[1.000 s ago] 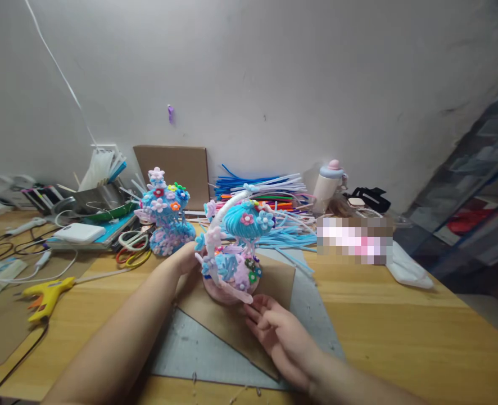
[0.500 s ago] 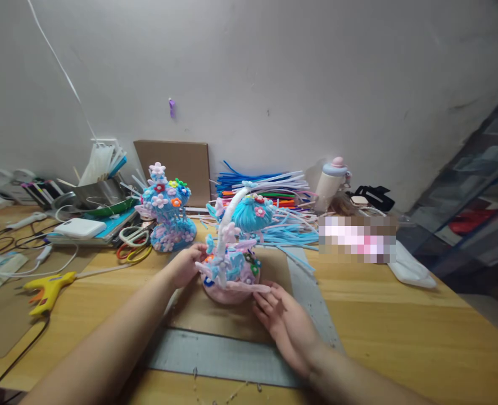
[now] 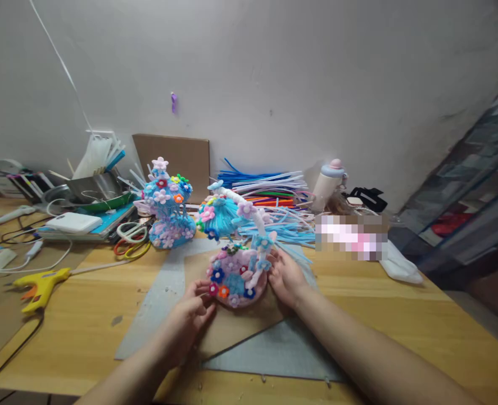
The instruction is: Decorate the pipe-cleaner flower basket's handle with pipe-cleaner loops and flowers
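Observation:
A pipe-cleaner flower ornament [image 3: 234,283] stands upright in front of me, its round pink base covered with small coloured flowers. From the base's right side a white arched stem rises and bends left, with a blue fluffy dome [image 3: 221,216] hanging from it. My left hand [image 3: 196,306] grips the left front edge of the base, thumb and fingers curved against it. On the opposite side my right hand [image 3: 289,278] has its fingers bent round the base's right edge, by the foot of the stem; some fingertips are hidden. Brown cardboard [image 3: 249,323] lies beneath the ornament.
A similar ornament [image 3: 171,230] stands behind to the left. Bundles of pipe cleaners [image 3: 270,185] lie at the back. Left are a yellow glue gun [image 3: 42,287], scissors [image 3: 133,233] and a white power bank [image 3: 74,223]. A bottle [image 3: 328,185] stands at back right. A grey mat [image 3: 148,320] lies below the cardboard.
The ornament has been turned, so its stem now rises at the right and the dome hangs left. The cardboard has rotated too. My left hand came nearer; my right moved back along the edge.

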A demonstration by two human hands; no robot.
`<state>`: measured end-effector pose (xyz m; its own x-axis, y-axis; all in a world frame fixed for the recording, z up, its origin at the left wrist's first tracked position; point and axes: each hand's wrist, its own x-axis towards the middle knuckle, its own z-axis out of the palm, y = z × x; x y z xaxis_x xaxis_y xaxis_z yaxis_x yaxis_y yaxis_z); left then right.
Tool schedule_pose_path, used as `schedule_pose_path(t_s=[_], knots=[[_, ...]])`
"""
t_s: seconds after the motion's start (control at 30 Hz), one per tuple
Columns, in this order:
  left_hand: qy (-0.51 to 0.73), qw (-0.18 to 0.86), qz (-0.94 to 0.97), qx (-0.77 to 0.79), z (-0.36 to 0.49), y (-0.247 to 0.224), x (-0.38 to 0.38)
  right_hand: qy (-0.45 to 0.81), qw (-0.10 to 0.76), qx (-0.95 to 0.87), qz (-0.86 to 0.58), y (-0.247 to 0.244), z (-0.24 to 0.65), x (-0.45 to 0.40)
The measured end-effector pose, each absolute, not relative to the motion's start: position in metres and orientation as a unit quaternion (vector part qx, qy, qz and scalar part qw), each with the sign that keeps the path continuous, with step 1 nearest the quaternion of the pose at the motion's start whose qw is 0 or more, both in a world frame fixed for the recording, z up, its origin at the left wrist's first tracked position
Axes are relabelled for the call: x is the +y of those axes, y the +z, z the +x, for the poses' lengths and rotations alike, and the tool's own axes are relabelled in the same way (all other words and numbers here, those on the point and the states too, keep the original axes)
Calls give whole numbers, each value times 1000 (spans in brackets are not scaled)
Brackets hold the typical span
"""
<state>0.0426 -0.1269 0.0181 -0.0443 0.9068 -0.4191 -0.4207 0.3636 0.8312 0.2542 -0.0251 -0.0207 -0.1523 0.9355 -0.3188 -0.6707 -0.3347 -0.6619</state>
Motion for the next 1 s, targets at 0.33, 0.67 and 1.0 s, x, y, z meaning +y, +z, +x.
schedule_pose_path(t_s=[0.33,0.67,1.0], knots=[[493,684,240,481,90,-12,-152,757,486,-240,-365,-15,240,34],[501,690,256,455,42,-15,-154,719,497,-247,-418,-4,275,31],[546,596,219,547,16,-5,-101,774,448,-176,-412,0,281,-53]])
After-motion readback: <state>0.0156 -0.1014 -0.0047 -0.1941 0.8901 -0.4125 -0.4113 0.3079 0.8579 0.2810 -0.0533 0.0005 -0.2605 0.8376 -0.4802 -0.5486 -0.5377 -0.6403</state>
